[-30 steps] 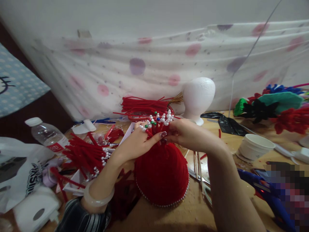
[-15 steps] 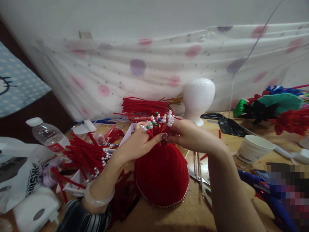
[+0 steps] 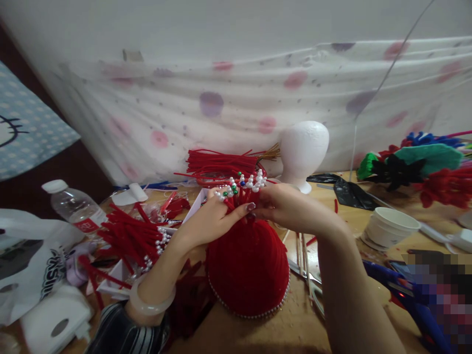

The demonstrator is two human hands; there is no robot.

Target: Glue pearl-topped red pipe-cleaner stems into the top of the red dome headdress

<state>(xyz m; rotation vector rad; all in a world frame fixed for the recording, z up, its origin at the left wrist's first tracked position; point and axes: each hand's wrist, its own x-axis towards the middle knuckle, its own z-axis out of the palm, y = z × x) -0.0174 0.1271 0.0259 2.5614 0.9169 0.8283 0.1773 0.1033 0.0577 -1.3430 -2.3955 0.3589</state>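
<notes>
A red cone-like piece (image 3: 249, 270) with a row of pearls along its lower rim stands in the middle of the table. From its top rises a bunch of red stems (image 3: 241, 196) tipped with white, green and blue beads. My left hand (image 3: 219, 211) wraps the left side of that bunch, its thumb pressed across the base. On the right side, my right hand (image 3: 276, 204) is closed round the stems, its fingertips near the left thumb. Parts of the fingers are hidden behind the beads.
A white foam head (image 3: 304, 152) stands behind on the wooden table (image 3: 273, 334). Left are a bottle (image 3: 75, 206) and beaded red stems (image 3: 129, 233). Right are a paper cup (image 3: 391, 226), scissors (image 3: 315, 292), a blue glue gun (image 3: 401, 290) and coloured flowers (image 3: 398, 169).
Both hands keep their hold at the top of the red piece. The beaded tips have shifted very slightly.
</notes>
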